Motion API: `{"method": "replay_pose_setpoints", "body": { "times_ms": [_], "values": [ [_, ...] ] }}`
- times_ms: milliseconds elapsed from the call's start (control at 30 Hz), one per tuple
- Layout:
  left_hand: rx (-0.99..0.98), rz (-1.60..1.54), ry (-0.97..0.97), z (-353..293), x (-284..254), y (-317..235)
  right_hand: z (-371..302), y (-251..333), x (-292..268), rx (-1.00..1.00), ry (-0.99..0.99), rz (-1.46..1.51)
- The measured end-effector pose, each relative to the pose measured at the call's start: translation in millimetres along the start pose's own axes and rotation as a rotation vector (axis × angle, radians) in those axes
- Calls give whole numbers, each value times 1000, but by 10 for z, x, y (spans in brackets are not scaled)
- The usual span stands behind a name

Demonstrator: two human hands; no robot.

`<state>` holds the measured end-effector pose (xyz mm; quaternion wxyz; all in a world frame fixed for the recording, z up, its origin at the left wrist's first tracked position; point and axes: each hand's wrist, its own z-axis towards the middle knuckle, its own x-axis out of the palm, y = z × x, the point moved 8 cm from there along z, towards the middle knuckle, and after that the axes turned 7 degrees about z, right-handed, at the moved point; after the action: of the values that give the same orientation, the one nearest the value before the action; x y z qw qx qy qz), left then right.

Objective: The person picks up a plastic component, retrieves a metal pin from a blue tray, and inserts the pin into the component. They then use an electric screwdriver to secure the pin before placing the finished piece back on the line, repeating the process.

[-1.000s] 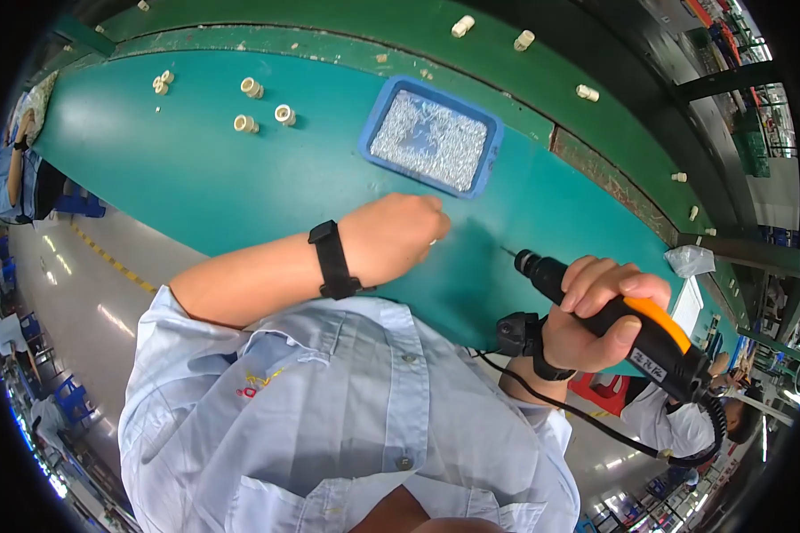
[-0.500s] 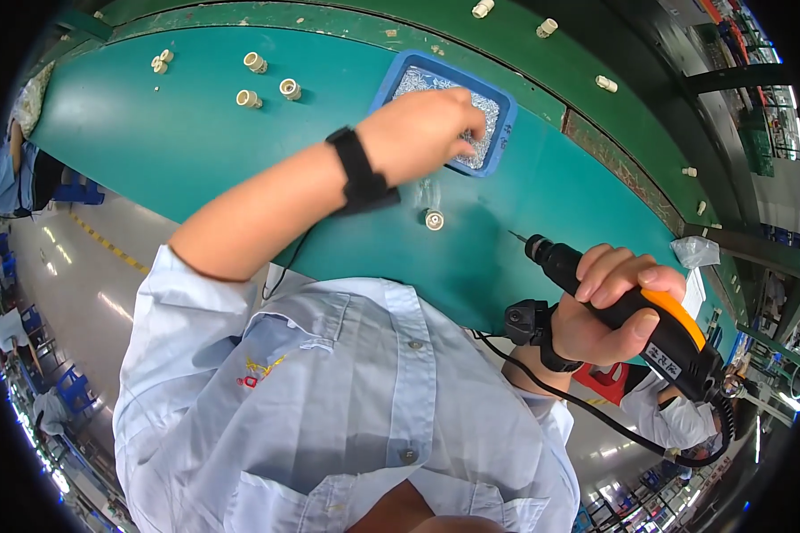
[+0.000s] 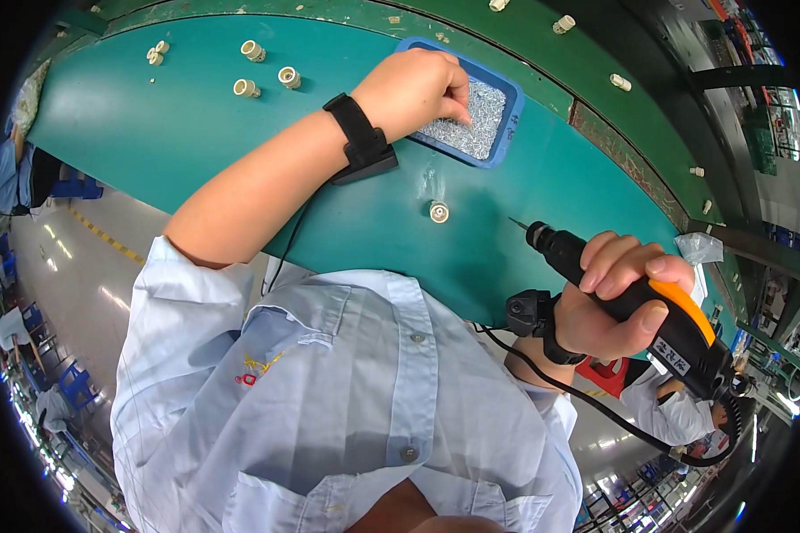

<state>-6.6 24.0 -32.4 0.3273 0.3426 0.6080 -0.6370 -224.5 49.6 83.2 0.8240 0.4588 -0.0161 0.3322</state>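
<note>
My left hand reaches over the near left side of a blue tray filled with small silver metal pieces, probably screws. Its thumb and fingertips are pinched together at the heap; whatever they grip is too small to make out. In my right hand is a corded electric screwdriver, black with an orange strip, my fingers wrapped round its body. Its thin bit points left, toward a cream cylindrical socket-like part standing on the green tabletop with its round end up.
Several similar cream parts stand at the far left, near a small cluster of cream pieces. More lie along the dark green ledge beyond the table. A clear plastic bag lies at right. The screwdriver's cord loops beside my right forearm.
My left hand has shifted slightly left and its fingers have closed together at the metal pieces. My right hand still holds the screwdriver, almost unmoved.
</note>
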Motion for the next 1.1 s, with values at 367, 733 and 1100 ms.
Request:
{"method": "replay_pose_setpoints", "body": {
  "times_ms": [367, 733, 1100],
  "values": [
    [-105, -733, -1, -392, 16, -267, 131, 74, 112, 1, 52, 172],
    [-282, -1049, 60, -816, 348, -160, 92, 51, 278, 53, 205, 275],
    [-40, -529, -79, -910, 226, -480, 78, 57, 402, 104, 202, 253]
  ]
}}
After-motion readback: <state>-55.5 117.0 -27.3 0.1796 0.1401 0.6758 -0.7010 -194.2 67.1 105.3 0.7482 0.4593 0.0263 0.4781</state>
